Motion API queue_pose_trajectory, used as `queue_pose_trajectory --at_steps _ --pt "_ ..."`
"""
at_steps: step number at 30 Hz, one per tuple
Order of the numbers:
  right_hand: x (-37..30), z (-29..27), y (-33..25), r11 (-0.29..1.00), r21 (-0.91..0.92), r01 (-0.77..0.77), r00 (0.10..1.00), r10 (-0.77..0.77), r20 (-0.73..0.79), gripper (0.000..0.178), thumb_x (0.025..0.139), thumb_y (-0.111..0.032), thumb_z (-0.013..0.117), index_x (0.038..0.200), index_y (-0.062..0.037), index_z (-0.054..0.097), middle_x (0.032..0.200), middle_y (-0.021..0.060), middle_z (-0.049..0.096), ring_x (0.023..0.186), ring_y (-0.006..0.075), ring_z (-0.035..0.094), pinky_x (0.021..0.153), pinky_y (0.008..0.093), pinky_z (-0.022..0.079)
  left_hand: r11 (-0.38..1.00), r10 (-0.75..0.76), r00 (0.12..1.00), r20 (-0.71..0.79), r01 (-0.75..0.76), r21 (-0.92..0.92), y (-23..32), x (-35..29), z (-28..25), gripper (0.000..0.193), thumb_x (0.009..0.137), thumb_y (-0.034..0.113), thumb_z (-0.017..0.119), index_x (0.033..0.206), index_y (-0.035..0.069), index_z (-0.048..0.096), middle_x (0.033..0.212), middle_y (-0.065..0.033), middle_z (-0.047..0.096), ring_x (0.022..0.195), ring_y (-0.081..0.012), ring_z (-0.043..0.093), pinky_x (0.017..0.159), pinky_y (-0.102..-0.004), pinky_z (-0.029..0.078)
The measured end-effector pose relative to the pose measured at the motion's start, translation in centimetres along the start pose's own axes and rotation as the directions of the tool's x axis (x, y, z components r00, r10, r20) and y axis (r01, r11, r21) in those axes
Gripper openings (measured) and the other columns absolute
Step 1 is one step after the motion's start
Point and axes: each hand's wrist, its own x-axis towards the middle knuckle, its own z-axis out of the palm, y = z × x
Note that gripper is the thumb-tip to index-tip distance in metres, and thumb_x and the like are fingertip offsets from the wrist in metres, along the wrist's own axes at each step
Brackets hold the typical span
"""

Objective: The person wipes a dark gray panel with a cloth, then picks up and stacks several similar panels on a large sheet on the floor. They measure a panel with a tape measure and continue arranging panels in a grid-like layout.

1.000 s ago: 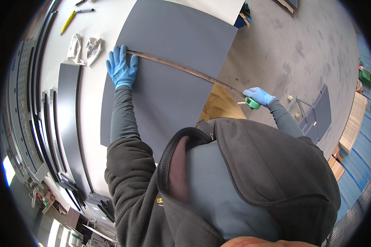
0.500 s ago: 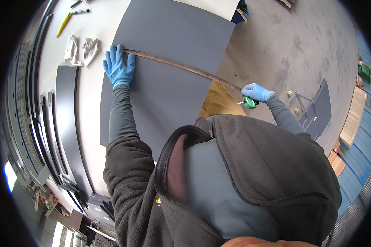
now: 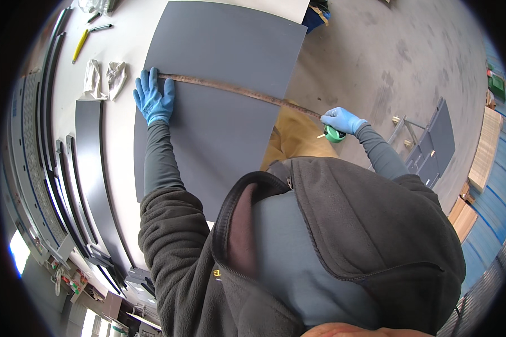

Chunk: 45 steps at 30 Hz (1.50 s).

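A large dark grey flat panel [image 3: 208, 135] lies on the white table. My left hand [image 3: 155, 101], in a blue glove, rests flat near its left edge with fingers spread, beside the end of a tape measure's blade [image 3: 225, 86]. The blade runs across the panel and past its right edge. Beyond that edge my right hand [image 3: 344, 121], also gloved in blue, is closed around the green tape measure case [image 3: 334, 134]. My right fingers partly cover the case.
On the white table [image 3: 121, 121] lie a yellow knife [image 3: 80, 46], a dark pen [image 3: 100, 27], crumpled white cloths [image 3: 104, 80] and a long dark strip [image 3: 95, 168]. More profiles [image 3: 50, 140] line the left. A wheeled cart [image 3: 433, 143] stands on the floor at right.
The table and panel sit slightly lower and further left in view. My left hand keeps its place on the panel. My right hand has shifted a little left and up with the tape measure.
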Motion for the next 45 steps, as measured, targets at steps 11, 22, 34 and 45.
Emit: queue_pose_trajectory --at_steps 11,22,34,45 --pt "-1.6 -4.1 -0.8 0.970 -0.071 0.233 0.971 -0.229 0.063 0.035 0.096 -0.038 0.062 0.107 -0.0098 0.079 0.104 0.0105 0.079 0.098 0.0233 0.074 0.090 0.0346 0.055 0.999 -0.037 0.999 0.026 0.038 -0.034 2.8 2.4 -3.2 0.073 0.096 0.047 0.064 0.161 0.021 0.042 0.167 -0.0214 0.036 0.156 -0.0414 0.030 0.127 -0.0516 0.025" --pt "-3.7 -25.3 12.5 0.830 -0.009 0.558 0.797 -0.539 -0.273 0.028 0.092 -0.030 0.064 0.086 -0.0052 0.075 0.089 0.0140 0.075 0.081 0.0315 0.072 0.077 0.0398 0.056 0.901 -0.019 0.907 -0.420 -0.167 -0.401 44.7 6.7 -7.2 0.070 0.102 0.030 0.063 0.160 0.001 0.037 0.166 -0.0311 0.029 0.152 -0.0485 0.033 0.124 -0.0603 0.029" --pt "7.2 -42.3 19.1 0.553 0.686 0.472 0.874 -0.193 -0.446 0.028 0.103 -0.024 0.063 0.101 0.0008 0.077 0.090 0.0042 0.076 0.082 0.0103 0.068 0.079 0.0277 0.056 0.447 0.014 0.887 0.462 0.408 -0.797 66.6 17.3 6.7 0.053 0.102 0.026 0.068 0.143 -0.004 0.057 0.142 -0.0179 0.063 0.134 -0.0281 0.058 0.115 -0.0381 0.044" --pt "18.6 -67.1 7.0 0.342 0.637 0.691 0.701 -0.101 -0.706 0.027 0.104 -0.024 0.062 0.109 0.0002 0.074 0.098 0.0027 0.075 0.093 0.0126 0.067 0.088 0.0285 0.053 -0.330 0.842 0.249 0.479 0.940 0.091 86.5 41.6 19.9 0.051 0.112 0.050 0.044 0.140 0.010 0.058 0.132 -0.0100 0.065 0.117 -0.0249 0.064 0.104 -0.0384 0.052"
